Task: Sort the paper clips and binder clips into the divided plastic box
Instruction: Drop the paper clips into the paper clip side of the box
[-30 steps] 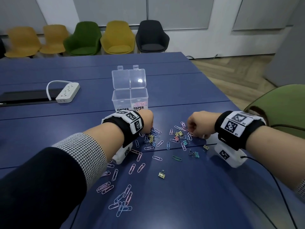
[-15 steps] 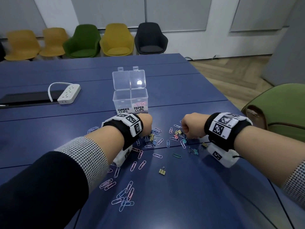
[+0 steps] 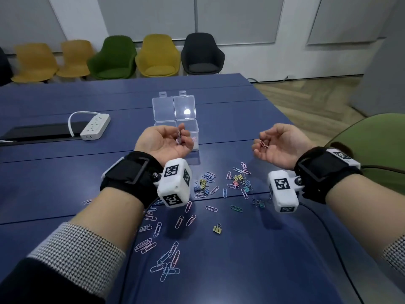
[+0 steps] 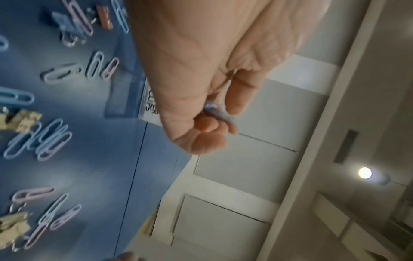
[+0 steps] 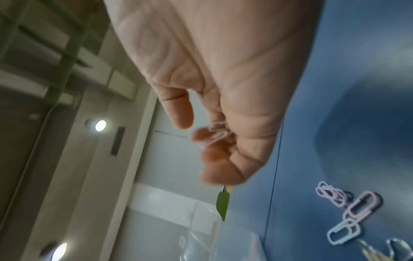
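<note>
The blue table point(image 3: 219, 270) fills the scene, and far along the wall sits a row of chairs point(image 3: 157, 55), yellow, green and black. On the left of the table lies a white power strip point(image 3: 95, 126) with its looped cord. At the middle stands the divided plastic box point(image 3: 175, 115), lid flipped open toward the far side, two compartments side by side; the left wrist view catches part of its label reading "CLIPS". Both hands are up above the table, palms turned upward! The left hand point(image 3: 163, 141) hovers just in front of the box, fingers curled round a small clip point(image 3: 179, 137) that is pale blue in the wrist view point(image 4: 218, 114), thumb close over it. The right hand point(image 3: 278, 148) is raised to the right of the box and apart from it, fingers curled in on a pink paper clip point(image 3: 263, 144) (the wrist view shows a pale looped wire at the fingertips point(image 5: 218, 133)). Below and between the wrists, the loose paper clips point(image 3: 166, 260) are scattered across the near side in pinks and blues, with a cluster of coloured binder clips point(image 3: 238, 181) further in, and one yellow binder clip point(image 3: 217, 228) on its own near the middle.
</note>
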Demonstrator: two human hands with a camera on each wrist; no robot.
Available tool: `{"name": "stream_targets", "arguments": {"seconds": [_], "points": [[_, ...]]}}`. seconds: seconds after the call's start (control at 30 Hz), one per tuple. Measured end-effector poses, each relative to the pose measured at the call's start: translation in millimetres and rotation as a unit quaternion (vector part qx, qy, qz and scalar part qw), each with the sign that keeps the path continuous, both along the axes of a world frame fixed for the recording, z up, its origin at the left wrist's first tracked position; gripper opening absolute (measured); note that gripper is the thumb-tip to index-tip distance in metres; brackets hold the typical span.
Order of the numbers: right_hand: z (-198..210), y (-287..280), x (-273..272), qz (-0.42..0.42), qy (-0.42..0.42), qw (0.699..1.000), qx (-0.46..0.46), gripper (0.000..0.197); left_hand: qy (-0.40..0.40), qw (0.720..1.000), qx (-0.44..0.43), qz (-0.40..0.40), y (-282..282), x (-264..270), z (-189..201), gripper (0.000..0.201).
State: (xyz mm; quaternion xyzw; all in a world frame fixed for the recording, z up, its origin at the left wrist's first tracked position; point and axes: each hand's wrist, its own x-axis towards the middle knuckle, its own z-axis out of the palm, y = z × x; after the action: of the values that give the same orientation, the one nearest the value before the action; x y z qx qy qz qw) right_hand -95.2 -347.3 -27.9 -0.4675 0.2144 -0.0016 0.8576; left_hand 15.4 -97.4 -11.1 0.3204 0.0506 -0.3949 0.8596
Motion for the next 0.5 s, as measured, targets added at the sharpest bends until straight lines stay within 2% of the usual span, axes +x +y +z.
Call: {"name": "stream_targets", "arguments": {"seconds": [0.03, 0.1, 0.17, 0.2, 0.23, 0.27, 0.3, 0.33, 0.37, 0.4, 0.43, 0.5], "points": [[0, 3, 3, 0.001, 0.004, 1.000, -0.010, 0.014, -0.002, 1.000, 0.007, -0.001, -3, -2, -1, 0.014], [-5, 5, 11, -0.002, 0.036, 0.997, -0.067, 0.026, -0.047, 0.994, 0.091, -0.031, -12, -2, -6, 0.020], [-12, 6, 20, 0.016, 0.081, 0.982, -0.170, 0.032, -0.134, 0.963, 0.225, -0.071, -25, 0, -16, 0.030], [-14, 7, 23, 0.037, 0.109, 0.957, -0.267, 0.032, -0.192, 0.931, 0.298, -0.087, -32, 2, -21, 0.031], [-15, 8, 26, 0.075, 0.142, 0.905, -0.393, 0.030, -0.267, 0.882, 0.374, -0.107, -37, 3, -26, 0.033], [-15, 10, 28, 0.125, 0.178, 0.818, -0.532, 0.029, -0.352, 0.809, 0.451, -0.135, -42, 5, -31, 0.034], [-15, 14, 29, 0.173, 0.204, 0.710, -0.651, 0.030, -0.438, 0.715, 0.519, -0.162, -45, 7, -36, 0.035], [-14, 20, 31, 0.203, 0.221, 0.621, -0.724, 0.036, -0.512, 0.616, 0.568, -0.188, -47, 9, -39, 0.035], [-15, 24, 33, 0.226, 0.229, 0.566, -0.759, 0.041, -0.561, 0.535, 0.594, -0.216, -48, 9, -40, 0.031], [-16, 27, 35, 0.236, 0.237, 0.547, -0.767, 0.045, -0.583, 0.485, 0.606, -0.240, -49, 8, -39, 0.023], [-18, 30, 38, 0.241, 0.240, 0.542, -0.769, 0.046, -0.595, 0.453, 0.611, -0.259, -51, 6, -37, 0.015], [-22, 32, 46, 0.248, 0.249, 0.547, -0.759, 0.044, -0.613, 0.409, 0.615, -0.279, -54, 3, -35, 0.019]]}}
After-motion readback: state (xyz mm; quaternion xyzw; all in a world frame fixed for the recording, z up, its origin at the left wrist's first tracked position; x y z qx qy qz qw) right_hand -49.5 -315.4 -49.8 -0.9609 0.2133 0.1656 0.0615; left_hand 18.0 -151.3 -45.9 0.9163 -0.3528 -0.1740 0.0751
